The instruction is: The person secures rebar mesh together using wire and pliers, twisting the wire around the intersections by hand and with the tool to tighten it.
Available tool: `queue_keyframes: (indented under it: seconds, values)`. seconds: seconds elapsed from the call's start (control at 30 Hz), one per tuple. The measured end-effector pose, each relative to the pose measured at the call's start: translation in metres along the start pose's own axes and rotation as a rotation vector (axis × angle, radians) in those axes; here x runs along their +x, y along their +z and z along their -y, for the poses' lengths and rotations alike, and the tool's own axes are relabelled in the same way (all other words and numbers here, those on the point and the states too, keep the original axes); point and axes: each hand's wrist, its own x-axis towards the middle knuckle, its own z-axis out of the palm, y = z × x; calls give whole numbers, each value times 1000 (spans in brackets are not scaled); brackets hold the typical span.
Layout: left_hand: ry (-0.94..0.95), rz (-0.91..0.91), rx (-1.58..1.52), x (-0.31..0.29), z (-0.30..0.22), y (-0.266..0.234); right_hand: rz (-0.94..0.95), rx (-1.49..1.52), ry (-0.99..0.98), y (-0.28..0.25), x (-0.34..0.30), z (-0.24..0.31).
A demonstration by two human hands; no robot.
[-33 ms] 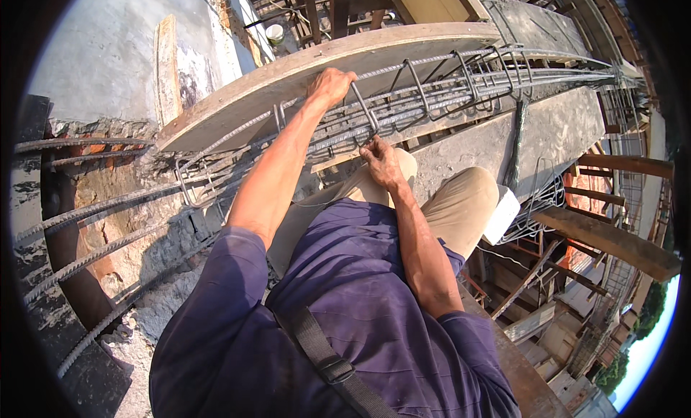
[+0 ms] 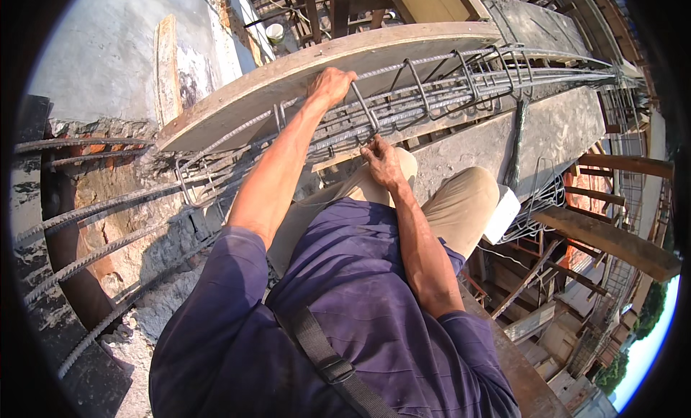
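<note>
A long cage of ribbed steel bars (image 2: pixel 403 119) crosses in front of me, ringed by several bent stirrups (image 2: pixel 419 89). My left hand (image 2: pixel 331 85) is closed over the far top bar, at the upper corner of one stirrup (image 2: pixel 364 107). At the near lower corner of that same stirrup, my right hand (image 2: pixel 383 162) has its fingers pinched together. Whatever lies between those fingertips is hidden. Both forearms reach forward from my lap, the left one passing over the cage's left part.
A curved formwork board (image 2: pixel 338 51) stands along the cage's far side. Nearer lies a grey board (image 2: pixel 468 153) with a dark bundle (image 2: pixel 517 141) across it. Loose stirrups (image 2: pixel 543 202) and timber beams (image 2: pixel 608 238) are at right, over a drop. Thick rebars (image 2: pixel 93 209) project at left beside broken concrete.
</note>
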Motion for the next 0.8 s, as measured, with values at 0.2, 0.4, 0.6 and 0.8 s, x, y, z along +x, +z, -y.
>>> queue_keyframes:
  seconds: [0.2, 0.4, 0.6, 0.8]
  values:
    - [11, -59, -68, -14, -7, 5, -2, -143, 64, -9, 2, 15]
    - [-25, -82, -29, -27, -24, -2, -45, -164, 64, -1, 0, 16]
    - [-35, -72, 7, -28, -24, -5, -32, -164, 49, 1, 2, 13]
    - [30, -90, 78, -33, -20, -14, -41, -230, 30, -13, -14, 30]
